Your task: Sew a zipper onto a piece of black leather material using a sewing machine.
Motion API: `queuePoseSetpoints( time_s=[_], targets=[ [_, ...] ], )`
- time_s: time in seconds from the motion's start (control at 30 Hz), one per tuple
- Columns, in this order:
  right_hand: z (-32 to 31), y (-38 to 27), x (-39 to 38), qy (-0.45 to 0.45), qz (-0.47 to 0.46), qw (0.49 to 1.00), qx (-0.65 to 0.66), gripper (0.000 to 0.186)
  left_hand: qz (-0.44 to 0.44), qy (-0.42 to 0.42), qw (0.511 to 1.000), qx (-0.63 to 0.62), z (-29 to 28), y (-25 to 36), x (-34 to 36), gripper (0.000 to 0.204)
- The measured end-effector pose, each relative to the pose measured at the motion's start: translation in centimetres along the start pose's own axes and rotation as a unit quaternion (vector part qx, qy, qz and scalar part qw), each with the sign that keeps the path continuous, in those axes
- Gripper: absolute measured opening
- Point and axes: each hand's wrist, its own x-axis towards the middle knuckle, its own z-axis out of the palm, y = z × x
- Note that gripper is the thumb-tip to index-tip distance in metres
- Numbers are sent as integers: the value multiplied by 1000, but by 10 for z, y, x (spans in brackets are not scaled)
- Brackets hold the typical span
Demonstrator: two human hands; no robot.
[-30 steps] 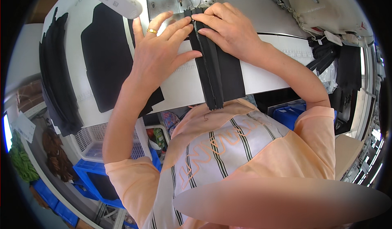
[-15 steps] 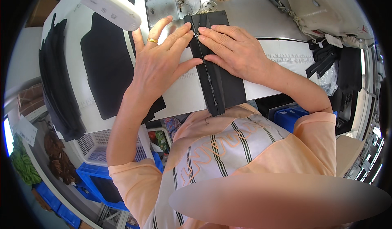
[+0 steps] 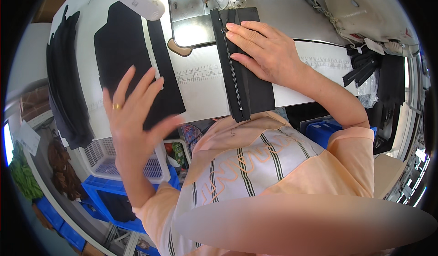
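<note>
Just pulled left hand off zip and out to 9 o'clock; blurred, with fingers spread wide, holding nothing visible. Still keeping right hand flat at 1 o'clock, grip not closed, pressing down with fingertips by zip. Note zip near 12 o'clock, lengthwise on black cloth on surface. So down to one-handed steadying, with left hand free near black panel at 10 o'clock.

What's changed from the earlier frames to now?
Left hand let go of the zipper and moved left and toward the wearer; it's blurred, fingers spread. Right hand slid slightly toward the wearer along the zipper.

Unchanged: right hand on the zipper, zipper over the black fabric.
</note>
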Motion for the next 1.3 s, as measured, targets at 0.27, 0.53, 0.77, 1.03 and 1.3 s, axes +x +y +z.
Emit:
queuePoseSetpoints(
  time_s=[0.27,0.53,0.77,1.03,1.3],
  targets=[
    [2,-4,3,-10,-4,1000,-7,44,-38,-36,998,43,28,-15,-55,60],
    [1,-5,3,-6,-8,999,-37,37,39,-3,992,122,24,1,-39,42],
    [-4,-7,1,4,-5,1000,-19,37,-23,14,1000,10,37,-24,-35,63],
    [-49,25,-58,-16,67,993,-100,37,53,37,998,-26,56,31,-76,46],
    [-50,25,-64,16,80,991,-105,34,70,76,995,-5,68,64,-64,32]
  ],
)
